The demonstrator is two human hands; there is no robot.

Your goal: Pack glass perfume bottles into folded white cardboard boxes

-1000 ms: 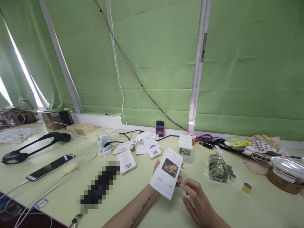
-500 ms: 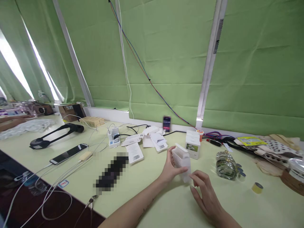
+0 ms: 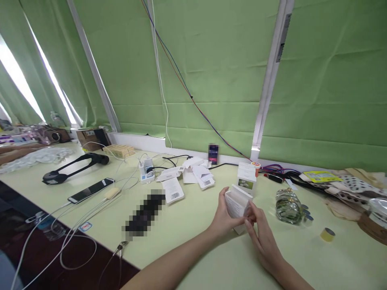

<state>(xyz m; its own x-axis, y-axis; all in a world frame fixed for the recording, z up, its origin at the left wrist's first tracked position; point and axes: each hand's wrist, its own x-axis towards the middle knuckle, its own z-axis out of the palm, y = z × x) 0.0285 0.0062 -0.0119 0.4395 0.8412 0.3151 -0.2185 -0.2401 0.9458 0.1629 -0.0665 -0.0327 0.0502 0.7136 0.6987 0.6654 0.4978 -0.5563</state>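
Observation:
My left hand [image 3: 223,217] and my right hand [image 3: 262,235] together hold a small white carton [image 3: 237,203] just above the pale green table [image 3: 193,245]. The carton is opened out into a box shape with a flap at its top. The left hand grips its left side; the right hand's fingers press its right side. Right behind it stands a second white box [image 3: 247,179] with a flower picture. A glass bottle [image 3: 286,206] lies on its side to the right.
Flattened white cartons with barcodes [image 3: 187,179] lie at the middle back. A phone [image 3: 90,190], cables, a charger [image 3: 147,172] and a black stand [image 3: 74,167] are at the left. A tape roll [image 3: 327,234], cloth and packets lie at the right. Green blinds hang behind.
The flat white carton with the flower picture has been turned and opened into a box. My right hand has moved in from beside it and now grips it. The view shifted left.

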